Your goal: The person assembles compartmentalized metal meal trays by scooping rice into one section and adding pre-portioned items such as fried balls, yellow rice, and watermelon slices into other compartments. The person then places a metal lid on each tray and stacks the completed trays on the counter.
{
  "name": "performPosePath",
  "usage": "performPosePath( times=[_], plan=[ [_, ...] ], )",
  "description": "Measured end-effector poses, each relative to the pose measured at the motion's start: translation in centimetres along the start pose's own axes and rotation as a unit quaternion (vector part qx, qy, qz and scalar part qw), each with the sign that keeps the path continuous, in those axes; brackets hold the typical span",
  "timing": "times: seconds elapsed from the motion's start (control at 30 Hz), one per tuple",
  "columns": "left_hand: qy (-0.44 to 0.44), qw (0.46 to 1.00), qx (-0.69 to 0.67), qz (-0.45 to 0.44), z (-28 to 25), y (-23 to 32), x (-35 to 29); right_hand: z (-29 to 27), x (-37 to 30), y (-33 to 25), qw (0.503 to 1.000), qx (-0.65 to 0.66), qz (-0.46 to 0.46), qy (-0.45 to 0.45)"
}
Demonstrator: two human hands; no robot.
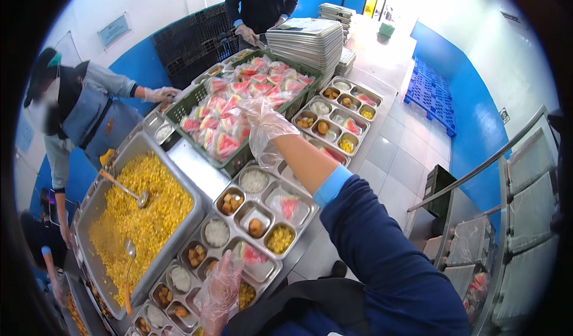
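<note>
My right hand point(262, 124), in a clear plastic glove, reaches over a green crate point(176, 116) heaped with wrapped watermelon slices point(222, 143). Its fingers close on a wrapped slice at the near right side of the heap; the glove partly hides the grip. Lower down, my gloved left hand point(221, 288) stretches its fingers over a metal compartment tray. Beside its fingertips, a wrapped watermelon slice point(252, 254) lies in the tray's large compartment. The adjacent metal tray point(305, 194) carries rice point(254, 180), brown chunks, a round brown piece, yellow food and a watermelon slice.
A deep grey tub point(200, 201) of yellow food with ladles point(142, 199) stands left. Filled trays point(334, 121) line the crate's right side, with stacked trays point(304, 40) behind. One gloved co-worker stands left, another at the far end. A metal rack point(504, 216) stands right.
</note>
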State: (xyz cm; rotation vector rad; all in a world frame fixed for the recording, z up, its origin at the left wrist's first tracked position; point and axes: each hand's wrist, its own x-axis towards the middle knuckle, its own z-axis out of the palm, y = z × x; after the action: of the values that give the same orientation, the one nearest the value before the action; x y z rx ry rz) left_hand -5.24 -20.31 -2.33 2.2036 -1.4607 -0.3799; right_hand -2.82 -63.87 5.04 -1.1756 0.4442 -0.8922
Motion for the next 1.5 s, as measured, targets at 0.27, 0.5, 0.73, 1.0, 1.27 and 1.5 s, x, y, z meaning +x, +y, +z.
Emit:
performPosePath(
  times=[0.27, 0.5, 0.73, 1.0, 1.27, 1.5],
  plan=[
    [0.084, 0.989, 0.123, 0.018, 7.2, 9.2, 7.7, -16.9, -9.2, -5.4, 0.863, -0.358, 0.096, -0.343],
    [0.104, 0.984, 0.128, 0.064, 14.7, 21.1, 20.5, -45.1, -6.5, -9.9, 0.793, -0.583, -0.024, -0.175],
    [0.078, 0.994, -0.068, -0.036, 18.4, 31.5, 36.7, -65.5, 10.5, -7.7, 0.827, -0.548, -0.126, 0.029],
    [0.140, 0.976, -0.138, -0.090, 20.4, 36.7, 55.8, -70.0, 20.8, -4.5, 0.765, -0.632, 0.041, -0.112],
    [0.281, 0.953, -0.075, -0.089, 19.1, 40.5, 63.8, -82.7, 25.3, -12.1, 0.770, -0.636, 0.010, -0.050],
    [0.367, 0.908, 0.138, -0.147, 15.0, 42.7, 66.8, -99.4, 38.4, -16.4, 0.811, -0.583, -0.004, -0.055]
  ],
)
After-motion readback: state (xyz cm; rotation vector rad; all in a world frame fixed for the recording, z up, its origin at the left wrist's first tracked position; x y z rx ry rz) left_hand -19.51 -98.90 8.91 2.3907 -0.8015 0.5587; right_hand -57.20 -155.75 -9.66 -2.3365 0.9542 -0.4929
